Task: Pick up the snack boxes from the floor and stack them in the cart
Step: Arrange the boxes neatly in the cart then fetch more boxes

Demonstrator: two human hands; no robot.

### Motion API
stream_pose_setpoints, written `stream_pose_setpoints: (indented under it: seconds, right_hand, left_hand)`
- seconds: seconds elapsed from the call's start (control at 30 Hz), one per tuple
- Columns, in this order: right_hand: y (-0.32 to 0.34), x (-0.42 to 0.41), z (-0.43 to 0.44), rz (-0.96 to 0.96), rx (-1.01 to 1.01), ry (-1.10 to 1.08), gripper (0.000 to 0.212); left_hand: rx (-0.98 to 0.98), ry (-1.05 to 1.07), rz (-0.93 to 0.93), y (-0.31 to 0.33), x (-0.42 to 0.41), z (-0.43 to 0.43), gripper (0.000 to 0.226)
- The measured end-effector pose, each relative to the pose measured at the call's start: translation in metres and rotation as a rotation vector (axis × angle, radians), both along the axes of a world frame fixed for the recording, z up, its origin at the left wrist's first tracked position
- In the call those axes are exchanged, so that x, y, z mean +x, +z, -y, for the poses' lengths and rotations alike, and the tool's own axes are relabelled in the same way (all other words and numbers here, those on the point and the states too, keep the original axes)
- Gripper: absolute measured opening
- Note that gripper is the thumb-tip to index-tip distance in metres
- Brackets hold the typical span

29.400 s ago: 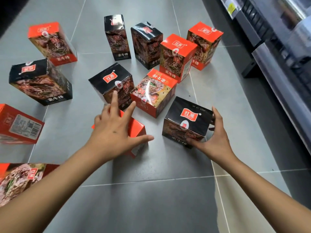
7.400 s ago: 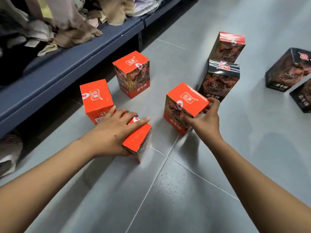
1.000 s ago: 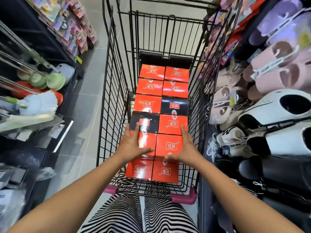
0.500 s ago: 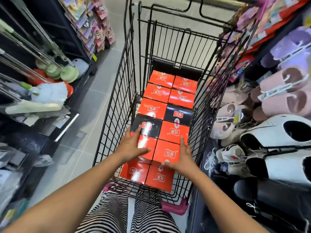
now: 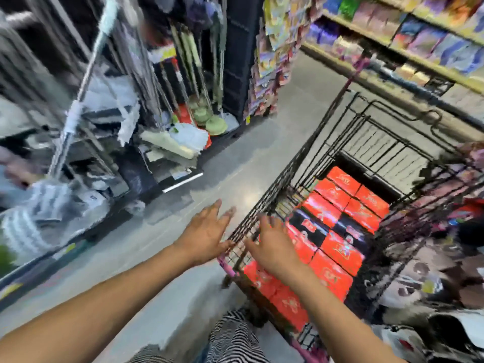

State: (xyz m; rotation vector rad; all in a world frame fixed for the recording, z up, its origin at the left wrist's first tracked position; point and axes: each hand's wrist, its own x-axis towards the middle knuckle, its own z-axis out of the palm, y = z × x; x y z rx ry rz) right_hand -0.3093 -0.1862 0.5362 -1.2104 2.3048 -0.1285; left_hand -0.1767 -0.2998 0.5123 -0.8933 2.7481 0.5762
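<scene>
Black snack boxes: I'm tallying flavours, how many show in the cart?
2. One black snack box lies in the cart's left column; the other sits diagonally beyond it in the right column. More may hide underneath.

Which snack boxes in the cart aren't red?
Two black ones, set diagonally: the nearer black box just past the right hand, and the farther black box. All others are red.

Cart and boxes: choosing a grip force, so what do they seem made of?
Cart: probably black-coated steel wire, from its thin crossed grid; pink corner trim looks plastic. Boxes: likely glossy printed cardboard, given flat faces, straight edges and glare, though motion blur leaves it uncertain.
</scene>
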Motion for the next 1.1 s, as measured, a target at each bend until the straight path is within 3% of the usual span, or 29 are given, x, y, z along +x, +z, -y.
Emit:
stream_pose_setpoints:
  seconds: [0.13, 0.27, 0.57, 0.73, 1.1]
  right_hand:
    - [0.015, 0.106, 0.057, -0.019, -0.023, 0.227, 0.074]
    - [0.023, 0.233, 0.093, -0.009, 0.098, 0.432, 0.073]
    - [0.025, 0.513, 0.108, 0.002, 0.178, 1.02, 0.076]
    - [0.021, 0.64, 0.075, -0.006, 0.213, 1.364, 0.073]
    - [-0.006, 0.853, -0.014, -0.141, 0.317, 1.925, 0.077]
  left_hand:
    - [-0.07, 0.265, 0.005, 0.014, 0.14, 0.023, 0.083]
    - [-0.074, 0.555, 0.083, 0.024, 0.303, 0.019, 0.084]
    - [-0.079, 1.155, 0.212, 0.031, 0.59, -0.098, 0.083]
    - [-0.029, 1.526, 0.167, 0.019, 0.676, -0.205, 0.085]
    - [0.151, 2.165, 0.183, -0.007, 0.766, -0.376, 0.085]
